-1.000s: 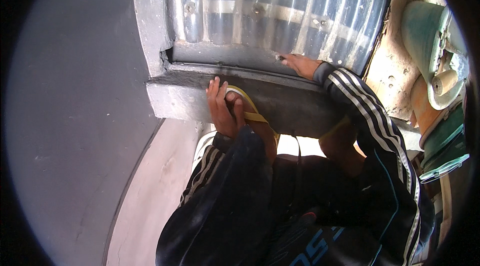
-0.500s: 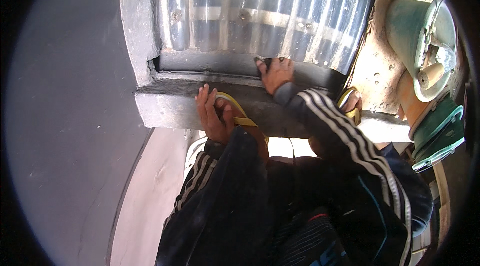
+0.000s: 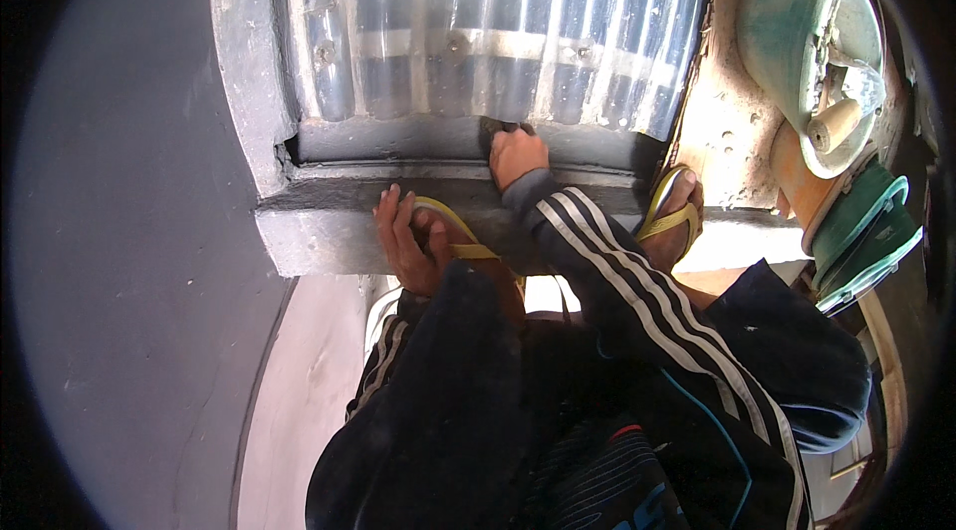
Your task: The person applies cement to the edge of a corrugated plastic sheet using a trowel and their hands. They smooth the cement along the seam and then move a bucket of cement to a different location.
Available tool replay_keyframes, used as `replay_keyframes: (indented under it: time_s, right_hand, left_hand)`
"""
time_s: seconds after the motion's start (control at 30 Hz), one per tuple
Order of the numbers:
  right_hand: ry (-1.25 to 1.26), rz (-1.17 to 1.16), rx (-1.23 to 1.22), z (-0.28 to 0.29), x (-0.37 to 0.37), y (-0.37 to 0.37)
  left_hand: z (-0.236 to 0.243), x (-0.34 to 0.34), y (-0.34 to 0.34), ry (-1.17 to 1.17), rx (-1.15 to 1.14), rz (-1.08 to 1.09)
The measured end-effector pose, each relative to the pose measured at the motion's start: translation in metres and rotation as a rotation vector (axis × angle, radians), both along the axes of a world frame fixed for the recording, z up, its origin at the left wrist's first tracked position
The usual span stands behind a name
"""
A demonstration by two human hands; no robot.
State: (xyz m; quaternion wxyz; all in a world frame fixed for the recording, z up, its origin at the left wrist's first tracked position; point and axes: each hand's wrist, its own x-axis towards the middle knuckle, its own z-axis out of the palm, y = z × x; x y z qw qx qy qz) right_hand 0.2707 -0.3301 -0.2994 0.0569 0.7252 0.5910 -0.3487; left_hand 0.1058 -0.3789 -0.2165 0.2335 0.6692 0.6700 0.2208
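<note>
My right hand (image 3: 518, 156) reaches forward to the foot of a corrugated translucent sheet (image 3: 498, 22), fingers closed around a small dark object (image 3: 495, 128) pressed against the grey strip under the sheet. My left hand (image 3: 403, 243) lies flat on the grey concrete ledge (image 3: 319, 231), fingers apart, touching my left foot in a yellow sandal (image 3: 460, 243). My right foot, in another yellow sandal (image 3: 672, 216), stands on the ledge further right. Both arms wear dark sleeves with white stripes.
A grey concrete frame (image 3: 244, 62) borders the sheet on the left, with a smooth grey wall (image 3: 119, 231) beyond it. At the right stands a green bucket (image 3: 787, 22) holding a wooden-handled tool (image 3: 832, 127), above stacked green containers (image 3: 861, 231).
My right hand has slid left along the base of the sheet toward its middle. My right foot has come into view on the ledge. My left hand has stayed by my left foot.
</note>
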Motion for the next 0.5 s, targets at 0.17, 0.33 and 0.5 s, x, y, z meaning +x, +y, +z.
replay_keyframes:
  time_s: [0.17, 0.33, 0.5]
  right_hand:
    - [-0.030, 0.045, -0.052, 0.004, 0.005, 0.002]
    - [-0.083, 0.004, -0.035, -0.015, 0.010, 0.007]
    - [-0.027, 0.256, -0.019, 0.013, 0.013, 0.015]
  left_hand:
    - [0.003, 0.002, 0.002, -0.004, 0.010, 0.013]
    - [0.000, -0.002, 0.004, -0.008, 0.016, -0.036]
    - [0.004, -0.001, 0.003, 0.008, -0.013, -0.016]
